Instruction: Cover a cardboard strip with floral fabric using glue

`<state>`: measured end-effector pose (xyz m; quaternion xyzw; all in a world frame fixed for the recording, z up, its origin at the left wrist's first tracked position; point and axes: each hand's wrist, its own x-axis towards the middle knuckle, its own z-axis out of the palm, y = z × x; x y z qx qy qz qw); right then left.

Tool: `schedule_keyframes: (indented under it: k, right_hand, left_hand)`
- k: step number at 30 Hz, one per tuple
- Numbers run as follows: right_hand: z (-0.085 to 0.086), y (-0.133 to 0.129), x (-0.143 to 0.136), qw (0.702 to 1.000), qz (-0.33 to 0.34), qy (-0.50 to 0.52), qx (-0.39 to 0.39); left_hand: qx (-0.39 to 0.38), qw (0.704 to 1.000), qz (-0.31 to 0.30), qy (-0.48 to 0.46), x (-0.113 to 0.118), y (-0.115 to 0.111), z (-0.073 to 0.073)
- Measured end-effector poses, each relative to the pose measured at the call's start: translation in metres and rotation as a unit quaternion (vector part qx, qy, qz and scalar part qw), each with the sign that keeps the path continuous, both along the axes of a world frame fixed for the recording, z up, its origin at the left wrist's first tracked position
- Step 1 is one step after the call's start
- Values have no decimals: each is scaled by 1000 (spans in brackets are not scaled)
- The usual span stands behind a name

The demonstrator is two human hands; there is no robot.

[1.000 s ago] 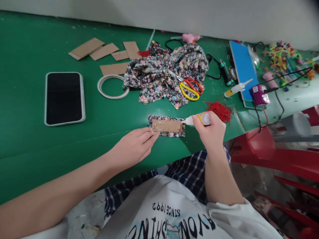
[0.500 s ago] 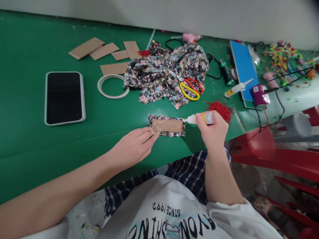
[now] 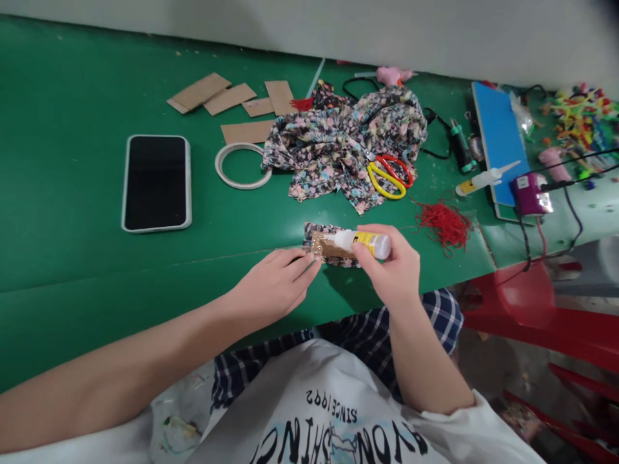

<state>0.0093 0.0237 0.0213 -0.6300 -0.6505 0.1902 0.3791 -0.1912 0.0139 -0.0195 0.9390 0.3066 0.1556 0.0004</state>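
Note:
My right hand is wrapped round a glue bottle with a yellow label, its nozzle over the left part of a small cardboard strip. Shiny wet dots show on the strip's left end. Beneath the strip lies a piece of floral fabric, whose edges stick out around it. The fingertips of my left hand press on the lower left corner of strip and fabric, fingers extended. The bottle and my right hand hide the strip's right end.
Behind lie crumpled floral fabric, scissors, a tape ring and cardboard pieces. A tablet is at the left. Red threads, a second glue bottle, a purple box and a blue board are at the right.
My right hand has brought the glue bottle left, from the strip's right end to over its left part. The whole view has shifted, so most table items appear further right.

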Motion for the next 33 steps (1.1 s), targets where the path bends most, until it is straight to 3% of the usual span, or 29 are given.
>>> schedule_keyframes:
  k: [4,6,9,13,16,18,22,33]
  right_hand:
    - [-14,-12,-7,997,70,-2,19]
    - [-19,-15,-5,997,55,-18,44]
    - [-22,-16,-2,998,-18,-37,55]
    - [-23,-17,-5,997,45,-35,51]
    - [-24,-16,-4,998,18,-36,55]
    - [-23,-15,-3,998,4,-41,47]
    - [-16,-8,-4,997,58,-57,14]
    - [-3,9,-9,993,68,-101,-1]
  left_hand:
    - [2,1000,-2,-12,-1,0,0]
    - [2,1000,-5,-13,-2,0,-1]
    - [3,1000,-4,-12,-2,0,-2]
    - [5,1000,-6,-14,-2,1,-3]
    - [5,1000,-6,-13,-3,1,-3]
    - [5,1000,-5,-13,-3,1,-4]
    - [1,1000,-5,-16,-3,1,-4]
    - [-6,1000,-6,-22,-3,1,-4]
